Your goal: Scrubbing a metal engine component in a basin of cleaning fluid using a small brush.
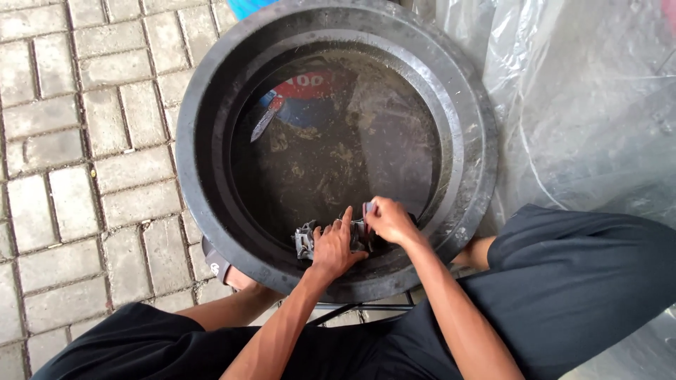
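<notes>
Left hand (pixel 334 246) lies over a grey sandal (pixel 307 241), fingers spread and pressing down on it, index finger pointing toward 12 o'clock; not closed round it. Right hand (pixel 389 219), just beside at 2 o'clock from the left, is curled into a grip on a small grey brush or scrubber (pixel 368 209), of which only the top shows; exact kind unclear. Sandal sits at 6 o'clock inside a large black round tub (pixel 204 105), against the near wall, partly in murky water (pixel 366 127) with scum on the surface. Reflection of red and blue shapes at 11 o'clock in the water. Grey paving bricks (pixel 77 141) at 9 o'clock of the tub; clear plastic sheeting (pixel 584 91) at 3 o'clock.
</notes>
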